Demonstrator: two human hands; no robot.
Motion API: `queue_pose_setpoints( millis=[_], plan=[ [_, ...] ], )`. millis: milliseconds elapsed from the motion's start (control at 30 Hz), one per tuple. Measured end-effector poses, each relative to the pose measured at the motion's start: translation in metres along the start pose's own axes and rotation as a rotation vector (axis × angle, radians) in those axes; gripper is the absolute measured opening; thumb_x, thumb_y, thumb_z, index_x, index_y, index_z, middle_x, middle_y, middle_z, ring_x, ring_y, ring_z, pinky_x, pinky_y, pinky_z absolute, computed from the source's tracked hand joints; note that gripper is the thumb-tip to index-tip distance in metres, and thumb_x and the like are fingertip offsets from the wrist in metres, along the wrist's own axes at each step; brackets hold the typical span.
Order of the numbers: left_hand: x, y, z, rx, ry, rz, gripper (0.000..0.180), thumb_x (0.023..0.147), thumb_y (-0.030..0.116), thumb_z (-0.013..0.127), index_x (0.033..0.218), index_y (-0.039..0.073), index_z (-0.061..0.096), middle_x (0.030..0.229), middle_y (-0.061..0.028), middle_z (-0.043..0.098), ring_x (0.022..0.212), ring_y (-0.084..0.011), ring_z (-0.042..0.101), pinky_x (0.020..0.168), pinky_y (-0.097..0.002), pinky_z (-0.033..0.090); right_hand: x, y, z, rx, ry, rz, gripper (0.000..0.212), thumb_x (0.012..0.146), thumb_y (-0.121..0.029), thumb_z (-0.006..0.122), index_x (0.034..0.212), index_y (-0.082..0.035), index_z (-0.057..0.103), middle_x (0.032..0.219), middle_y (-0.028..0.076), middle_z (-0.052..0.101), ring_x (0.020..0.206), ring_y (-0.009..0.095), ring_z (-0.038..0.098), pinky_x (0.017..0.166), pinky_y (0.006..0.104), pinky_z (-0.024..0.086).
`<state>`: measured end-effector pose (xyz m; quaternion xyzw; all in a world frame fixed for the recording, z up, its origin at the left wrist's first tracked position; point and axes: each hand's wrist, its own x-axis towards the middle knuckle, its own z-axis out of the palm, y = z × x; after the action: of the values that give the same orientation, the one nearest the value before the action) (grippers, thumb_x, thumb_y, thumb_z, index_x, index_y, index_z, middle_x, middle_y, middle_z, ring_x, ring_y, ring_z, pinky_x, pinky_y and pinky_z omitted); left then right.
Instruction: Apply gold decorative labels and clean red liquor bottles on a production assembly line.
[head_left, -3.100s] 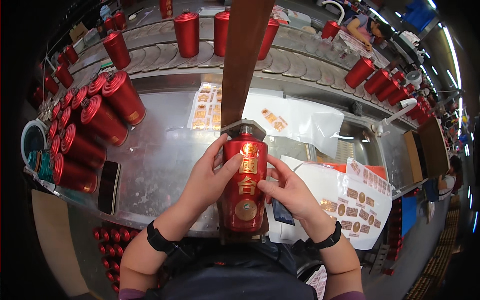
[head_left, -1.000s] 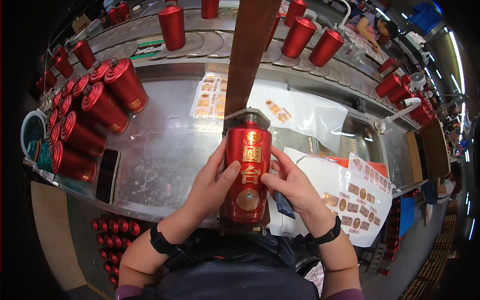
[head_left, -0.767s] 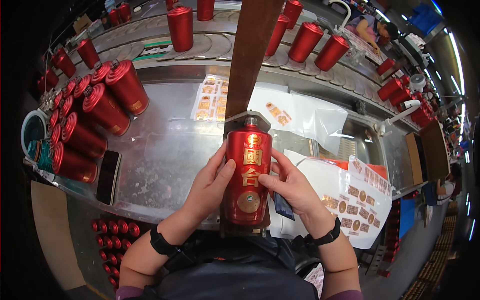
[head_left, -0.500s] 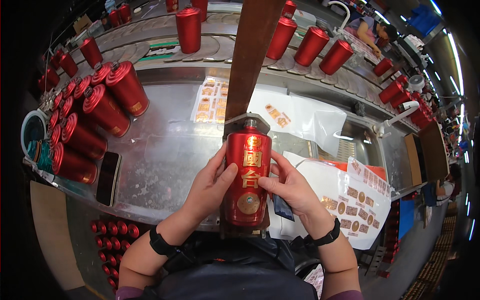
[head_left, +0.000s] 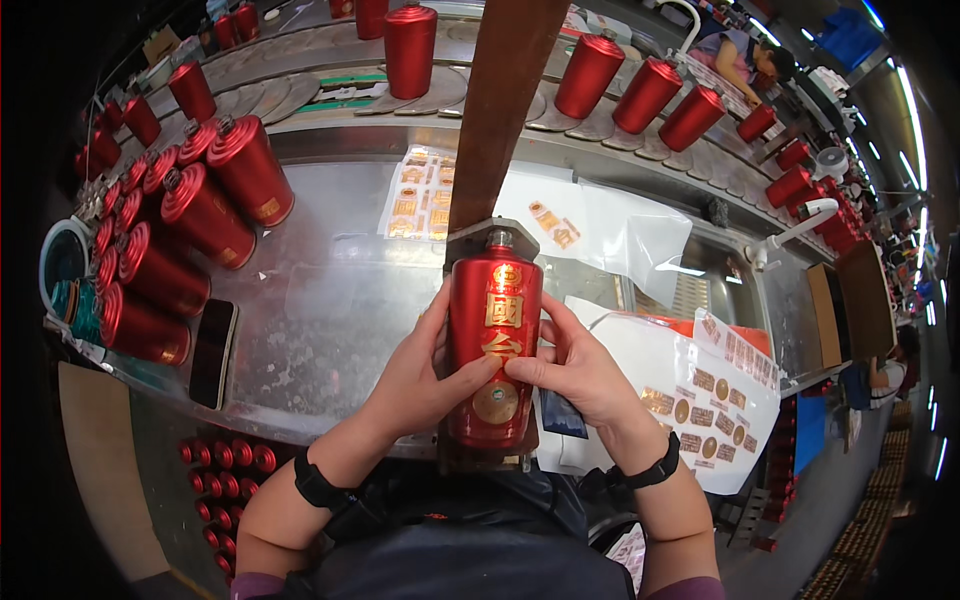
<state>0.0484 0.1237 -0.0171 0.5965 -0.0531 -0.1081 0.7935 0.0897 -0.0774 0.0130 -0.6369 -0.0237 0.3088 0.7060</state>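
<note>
A red bottle [head_left: 498, 330] with gold characters and a round gold emblem lies face up on a narrow stand in front of me, its neck pointing away. My left hand [head_left: 420, 372] wraps its left side, thumb across the lower gold character. From the right side my right hand [head_left: 590, 375] grips the same bottle, and its thumb presses on the front so that both thumb tips nearly meet. The thumbs partly cover the lower character. Under my right hand hangs a small dark blue flat piece [head_left: 563, 415]; whether the fingers hold it is unclear.
A brown post [head_left: 505, 110] rises beyond the bottle. Red bottles [head_left: 215, 215] crowd the left, near a phone [head_left: 214, 355]. Gold sticker sheets [head_left: 715, 410] lie at right, beside a sink [head_left: 705, 290]. Bottles ride a conveyor [head_left: 440, 85] behind; a co-worker [head_left: 735, 60] bends at far right.
My left thumb has moved right, from the bottle's side onto the lower character. My right thumb has shifted slightly left. The conveyor bottles have moved to the right.
</note>
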Motion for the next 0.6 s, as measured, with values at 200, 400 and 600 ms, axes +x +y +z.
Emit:
queue_pose_setpoints(
  millis=[200, 400, 600],
  plan=[
    [0.0008, 0.0017, 0.002, -0.017, 0.011, 0.022, 0.087, 0.091, 0.014, 0.065, 0.153, -0.001, 0.006, 0.148, -0.0184, 0.035, 0.135, -0.0235, 0.041, 0.111, -0.037, 0.036, -0.0015, 0.0022, 0.0003, 0.015, 0.009, -0.002, 0.089, 0.083, -0.014, 0.077, 0.153, -0.006, 0.023, 0.122, 0.011, 0.054, 0.077, 0.003, 0.056, 0.077, 0.0203, 0.047],
    [0.0001, 0.0014, 0.0046, 0.004, 0.065, 0.027, 0.08, 0.095, 0.015, 0.062, 0.153, -0.002, 0.01, 0.145, -0.0183, 0.04, 0.132, -0.0227, 0.044, 0.109, -0.0353, 0.037, -0.0031, 0.0027, -0.002, 0.083, 0.003, 0.022, 0.075, 0.093, -0.018, 0.067, 0.153, -0.006, 0.022, 0.126, 0.013, 0.054, 0.112, 0.016, 0.057, 0.096, 0.0288, 0.046],
    [-0.0009, 0.0014, 0.0015, -0.039, 0.086, 0.001, 0.077, 0.096, 0.018, 0.06, 0.153, -0.002, 0.012, 0.144, -0.0182, 0.042, 0.131, -0.0221, 0.045, 0.108, -0.0346, 0.037, -0.0034, 0.0022, -0.0037, 0.066, -0.011, 0.02, 0.073, 0.094, -0.02, 0.065, 0.153, -0.006, 0.024, 0.121, 0.011, 0.057, 0.11, 0.014, 0.056, 0.093, 0.0272, 0.046]
  ],
)
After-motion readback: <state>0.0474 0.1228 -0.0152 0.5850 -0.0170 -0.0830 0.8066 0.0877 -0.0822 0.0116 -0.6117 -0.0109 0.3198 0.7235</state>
